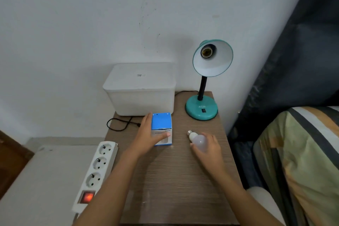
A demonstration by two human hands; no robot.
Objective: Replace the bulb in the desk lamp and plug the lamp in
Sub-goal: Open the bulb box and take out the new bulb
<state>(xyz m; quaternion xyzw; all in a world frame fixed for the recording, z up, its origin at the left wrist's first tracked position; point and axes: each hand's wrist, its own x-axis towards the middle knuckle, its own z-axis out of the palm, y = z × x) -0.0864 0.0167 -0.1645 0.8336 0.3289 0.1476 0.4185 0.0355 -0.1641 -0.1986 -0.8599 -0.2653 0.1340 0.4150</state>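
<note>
Box [162, 128] left of bulb [198, 139] (lamp [201, 110] behind)

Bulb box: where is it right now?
Head view: the blue bulb box stands mid-table under the left hand, before the white bin, left of the bulb.

Both forearms outstretched, left hand [149, 135] palm-down with fingers spread, right hand [208, 147] cupped.
</note>
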